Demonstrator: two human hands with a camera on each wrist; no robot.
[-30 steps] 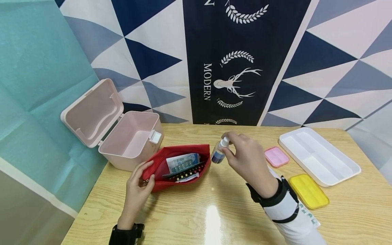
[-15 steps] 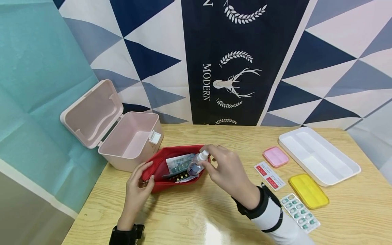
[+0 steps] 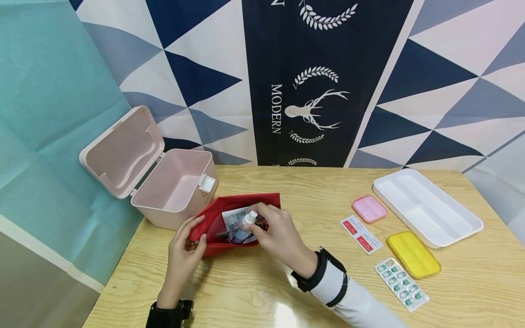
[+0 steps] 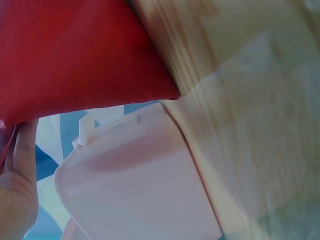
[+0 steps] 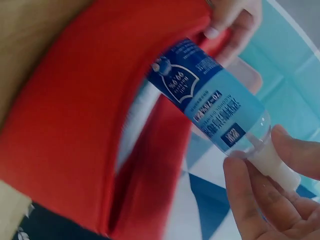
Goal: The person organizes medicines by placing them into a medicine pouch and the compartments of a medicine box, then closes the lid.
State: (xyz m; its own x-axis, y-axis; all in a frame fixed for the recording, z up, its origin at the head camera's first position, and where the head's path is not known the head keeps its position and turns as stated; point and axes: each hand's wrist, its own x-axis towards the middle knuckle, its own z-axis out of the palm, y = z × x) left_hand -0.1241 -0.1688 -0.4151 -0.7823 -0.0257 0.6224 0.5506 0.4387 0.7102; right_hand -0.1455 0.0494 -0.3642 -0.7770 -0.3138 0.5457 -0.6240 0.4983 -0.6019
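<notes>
A red zip pouch (image 3: 211,250) lies on the table with its mouth spread. My left hand (image 3: 184,255) pinches the pouch's left edge between thumb and fingers. By its white cap, my right hand (image 3: 280,234) holds a clear spray bottle with a blue label (image 5: 210,100), its lower end inside the pouch mouth. Flat packets (image 3: 234,217) show inside the pouch, partly hidden by the bottle and fingers. In the left wrist view, the red pouch (image 4: 75,55) fills the upper left, with a few left-hand fingers at its edge.
Behind the pouch at left stands a pink box (image 3: 176,182), lid raised. On the right are a white divided tray (image 3: 428,207), a pink pill case (image 3: 369,209), a yellow pill case (image 3: 413,255), a red-and-white packet (image 3: 361,234) and a blister pack (image 3: 402,284).
My right hand has carried the spray bottle leftward from beside the pouch into its mouth. The red-and-white packet and blister pack have come into full view. My left hand stays in place.
</notes>
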